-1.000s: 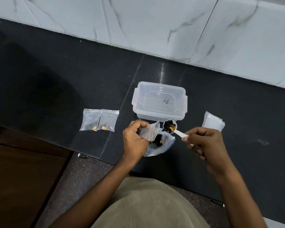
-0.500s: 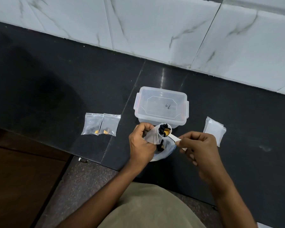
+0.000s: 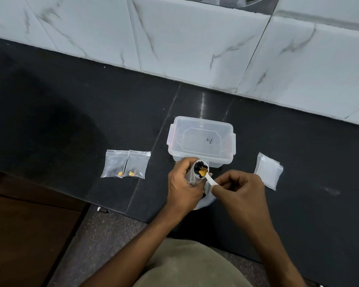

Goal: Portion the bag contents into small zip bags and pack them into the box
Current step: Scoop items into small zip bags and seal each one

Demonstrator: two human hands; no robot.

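My left hand (image 3: pixel 183 183) grips a small clear zip bag (image 3: pixel 190 176) and holds its mouth open. My right hand (image 3: pixel 239 190) pinches the handle of a white scoop (image 3: pixel 202 171), whose bowl of black and orange pieces sits at the bag's mouth. Under both hands lies the larger source bag (image 3: pixel 205 200), mostly hidden. The clear plastic box (image 3: pixel 201 139), lid on, stands just behind my hands. Two filled zip bags (image 3: pixel 125 164) lie side by side to the left. A stack of empty zip bags (image 3: pixel 268 170) lies to the right.
Everything rests on a black stone counter (image 3: pixel 71 121) backed by a white marble-tiled wall (image 3: pixel 195 38). The counter's front edge runs past my left arm, with a speckled floor and a brown wooden surface (image 3: pixel 19 235) below. A small metal object (image 3: pixel 102 209) lies at the edge.
My right hand has carried the loaded scoop leftward from beside the small bag into its mouth. My left hand has kept the bag open.
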